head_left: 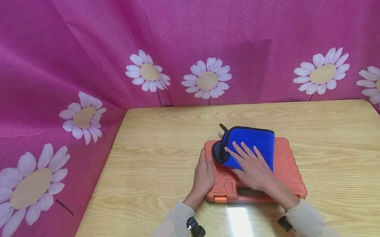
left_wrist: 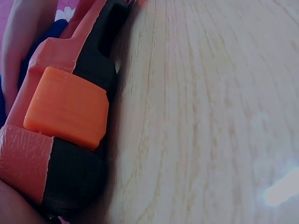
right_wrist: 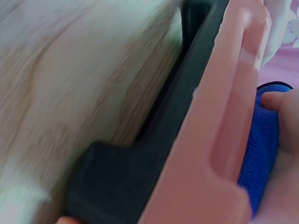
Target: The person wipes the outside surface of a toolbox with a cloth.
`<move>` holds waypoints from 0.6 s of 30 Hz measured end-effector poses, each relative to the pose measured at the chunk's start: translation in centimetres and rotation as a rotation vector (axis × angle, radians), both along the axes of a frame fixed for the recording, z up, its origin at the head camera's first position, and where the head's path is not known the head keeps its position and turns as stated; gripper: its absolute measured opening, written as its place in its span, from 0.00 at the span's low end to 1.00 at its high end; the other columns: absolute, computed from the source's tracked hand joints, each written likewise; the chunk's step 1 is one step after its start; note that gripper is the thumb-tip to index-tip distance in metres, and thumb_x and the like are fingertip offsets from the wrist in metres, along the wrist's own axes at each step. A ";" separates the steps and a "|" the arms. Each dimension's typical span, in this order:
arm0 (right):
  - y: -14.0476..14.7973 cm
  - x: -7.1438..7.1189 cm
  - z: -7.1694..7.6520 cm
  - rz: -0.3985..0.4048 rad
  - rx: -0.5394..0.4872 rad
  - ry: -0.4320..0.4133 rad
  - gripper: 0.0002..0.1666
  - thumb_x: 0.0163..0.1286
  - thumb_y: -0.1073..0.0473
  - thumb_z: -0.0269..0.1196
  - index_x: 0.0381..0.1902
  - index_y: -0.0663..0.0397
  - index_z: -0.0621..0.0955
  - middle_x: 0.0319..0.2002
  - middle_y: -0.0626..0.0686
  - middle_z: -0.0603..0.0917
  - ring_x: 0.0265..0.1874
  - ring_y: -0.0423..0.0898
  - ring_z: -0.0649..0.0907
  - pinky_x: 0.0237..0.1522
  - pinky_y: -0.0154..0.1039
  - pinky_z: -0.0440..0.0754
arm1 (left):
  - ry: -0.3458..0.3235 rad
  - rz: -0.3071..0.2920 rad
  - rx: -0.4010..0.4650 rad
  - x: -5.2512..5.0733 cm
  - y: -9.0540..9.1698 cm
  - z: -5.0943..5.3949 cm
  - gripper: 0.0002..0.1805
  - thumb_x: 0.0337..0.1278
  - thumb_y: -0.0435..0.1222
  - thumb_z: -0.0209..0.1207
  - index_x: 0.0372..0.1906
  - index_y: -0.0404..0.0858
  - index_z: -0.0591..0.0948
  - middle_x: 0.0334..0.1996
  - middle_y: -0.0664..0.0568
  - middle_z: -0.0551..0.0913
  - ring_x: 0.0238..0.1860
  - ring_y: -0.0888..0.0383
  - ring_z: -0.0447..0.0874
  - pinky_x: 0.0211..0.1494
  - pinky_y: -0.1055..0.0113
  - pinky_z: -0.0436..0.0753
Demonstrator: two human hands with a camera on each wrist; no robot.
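Note:
A salmon-red plastic carrying case (head_left: 289, 161) lies flat on the table, its handle side toward me. At its left edge my left hand (head_left: 204, 176) holds the case, the thumb by the top edge and the fingers along the side. A folded blue cloth (head_left: 254, 136) with black edging, a hanging loop and a grey underside lies on the lid. My right hand (head_left: 255, 170) rests on this cloth with its fingers spread. In the left wrist view, an orange latch (left_wrist: 67, 107) and the black lower shell (left_wrist: 74, 175) show close up. The right wrist view shows the case's handle (right_wrist: 196, 140).
The case rests on a light wooden table (head_left: 146, 171) with rounded corners. Behind it and at the left hangs a magenta curtain (head_left: 233, 6) printed with large white daisies. Bright light reflects off the tabletop near the front.

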State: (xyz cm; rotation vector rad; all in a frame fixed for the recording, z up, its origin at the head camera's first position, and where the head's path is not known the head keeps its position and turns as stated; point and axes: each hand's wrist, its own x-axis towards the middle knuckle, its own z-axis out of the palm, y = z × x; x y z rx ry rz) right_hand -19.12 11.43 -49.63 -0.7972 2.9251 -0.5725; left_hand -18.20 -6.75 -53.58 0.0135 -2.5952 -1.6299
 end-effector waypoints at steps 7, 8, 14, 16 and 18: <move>1.3 0.0 0.1 -0.016 -0.001 0.000 0.38 0.75 0.51 0.57 0.78 0.49 0.61 0.77 0.61 0.53 0.76 0.63 0.49 0.72 0.66 0.39 | -0.015 -0.008 0.016 0.1 0.0 0.2 0.29 0.81 0.37 0.38 0.79 0.35 0.51 0.75 0.42 0.61 0.74 0.48 0.57 0.74 0.52 0.59; 1.4 0.0 0.1 -0.020 -0.003 -0.001 0.38 0.75 0.51 0.58 0.78 0.49 0.61 0.77 0.61 0.53 0.76 0.63 0.49 0.71 0.66 0.39 | -0.018 -0.009 0.016 0.1 0.0 0.1 0.29 0.81 0.37 0.38 0.79 0.36 0.51 0.75 0.42 0.61 0.75 0.48 0.57 0.74 0.52 0.59; 2.4 0.0 0.3 -0.037 -0.009 -0.015 0.37 0.75 0.51 0.57 0.78 0.49 0.61 0.78 0.61 0.53 0.76 0.63 0.49 0.71 0.66 0.39 | -0.028 -0.008 0.015 0.1 -0.1 0.2 0.29 0.81 0.37 0.39 0.79 0.36 0.51 0.75 0.42 0.61 0.74 0.48 0.57 0.74 0.52 0.59; 2.7 0.0 0.3 -0.042 -0.012 -0.017 0.37 0.75 0.51 0.57 0.78 0.50 0.61 0.78 0.61 0.53 0.76 0.63 0.48 0.71 0.66 0.39 | -0.020 -0.006 0.012 0.1 -0.1 0.2 0.29 0.81 0.36 0.39 0.79 0.35 0.51 0.74 0.42 0.62 0.74 0.48 0.57 0.74 0.52 0.59; 3.0 0.0 0.2 -0.046 -0.014 -0.013 0.37 0.75 0.51 0.57 0.78 0.50 0.61 0.78 0.61 0.52 0.76 0.63 0.48 0.71 0.66 0.38 | -0.012 -0.008 0.010 0.1 -0.1 0.2 0.29 0.81 0.36 0.38 0.79 0.34 0.51 0.74 0.41 0.61 0.74 0.48 0.57 0.74 0.52 0.58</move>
